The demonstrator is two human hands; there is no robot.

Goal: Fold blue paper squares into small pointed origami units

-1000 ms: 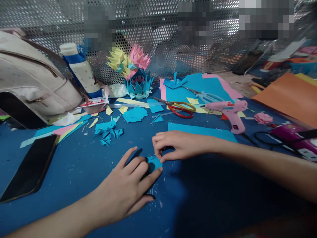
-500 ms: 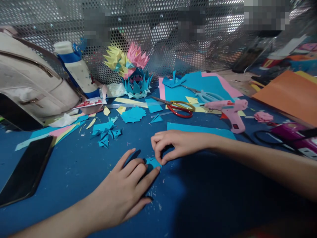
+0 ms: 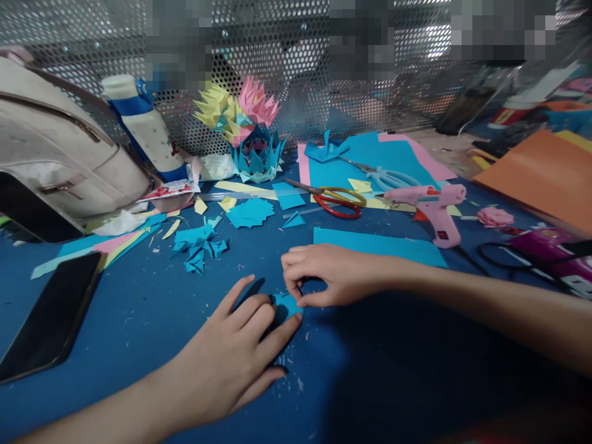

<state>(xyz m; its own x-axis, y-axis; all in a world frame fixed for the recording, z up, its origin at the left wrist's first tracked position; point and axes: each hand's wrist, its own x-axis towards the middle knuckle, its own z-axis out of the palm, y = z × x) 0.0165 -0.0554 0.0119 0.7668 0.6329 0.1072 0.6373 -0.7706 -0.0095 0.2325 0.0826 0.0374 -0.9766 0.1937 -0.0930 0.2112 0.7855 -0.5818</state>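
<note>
While the left hand [image 3: 240, 345] lies with its fingers spread, holding a small piece of blue paper [image 3: 287, 306] against the blue tabletop [image 3: 139, 320], the right hand [image 3: 328, 274] brings thumb and fingertips together, pinching that paper's right edge. The paper sits between the two hands; its left part is hidden under the left fingers, so its full outline cannot be made out. Print on the red-and-white packet [image 3: 171, 190] near the flask [image 3: 145, 126] is too small to read, as is the marking on the takeaway cup [image 3: 511, 112] at far right. Pixelated blocks mask patches of the perforated metal screen [image 3: 305, 111]. A cream backpack [image 3: 55, 142] and a purple object [image 3: 550, 250], partly covered by black cable, are cut off by opposite edges.
</note>
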